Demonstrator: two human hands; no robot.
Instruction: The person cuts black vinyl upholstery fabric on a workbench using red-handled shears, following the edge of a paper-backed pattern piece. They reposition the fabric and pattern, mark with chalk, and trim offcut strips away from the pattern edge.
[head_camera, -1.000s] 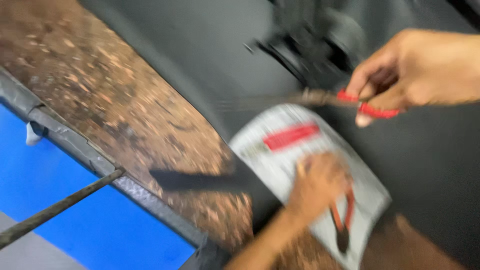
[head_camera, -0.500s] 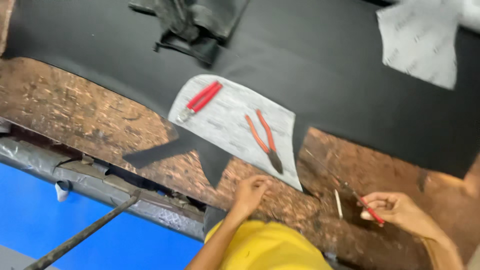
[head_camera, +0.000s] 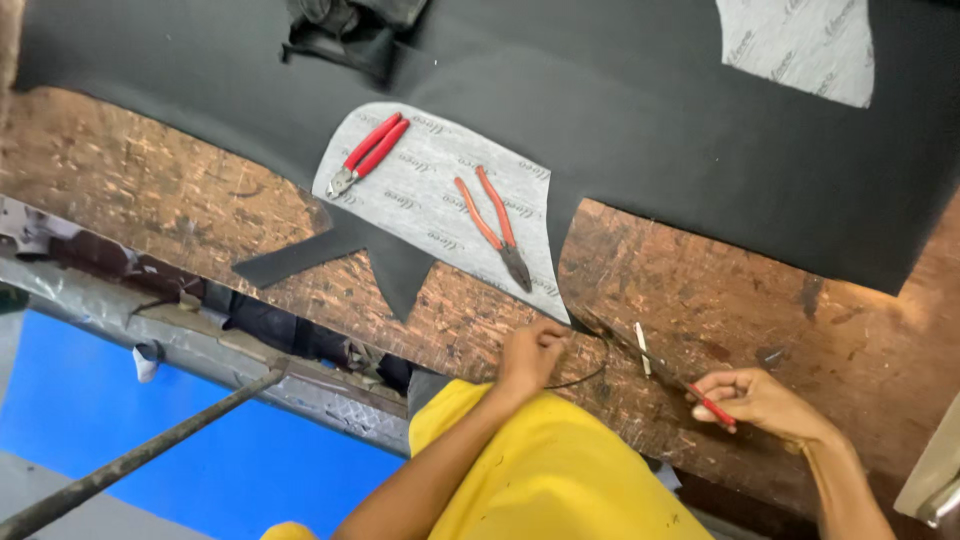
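Your left hand (head_camera: 532, 352) rests on the worn wooden counter (head_camera: 180, 200) near its front edge, fingers curled together and pressed down by the tip of the black sheet (head_camera: 640, 110), where a thin dark wire (head_camera: 580, 380) curves away from under your knuckles. Whether the fingers pinch that wire or only lie on it, you cannot tell from here.

Your right hand (head_camera: 762, 400) sits further along the same edge, fingers clamped on a slim tool with a red handle (head_camera: 715, 410). Its long dark blade runs up and to the left across the wood toward the sheet's cut edge, passing a small pale sliver (head_camera: 642, 348) that lies on the counter between your two hands.

The black sheet covers the far side of the counter. On it lies a grey patterned piece (head_camera: 430, 200) with a rounded top, and two tools rest on that piece: red-handled pliers (head_camera: 368, 152) at its upper left, handles closed, and red-handled cutters (head_camera: 492, 222) toward the right, handles spread apart and nose pointing at you. Both are well apart from your hands. A pointed black offcut (head_camera: 330, 255) juts out below the grey piece. A second grey piece (head_camera: 805, 45) shows at the upper right, and a dark bundle (head_camera: 345, 35) sits at the top.

Below the counter runs a metal rail (head_camera: 200, 340), a rod (head_camera: 140, 455) and a blue floor (head_camera: 120, 420). Your yellow clothing (head_camera: 540, 470) fills the foreground.
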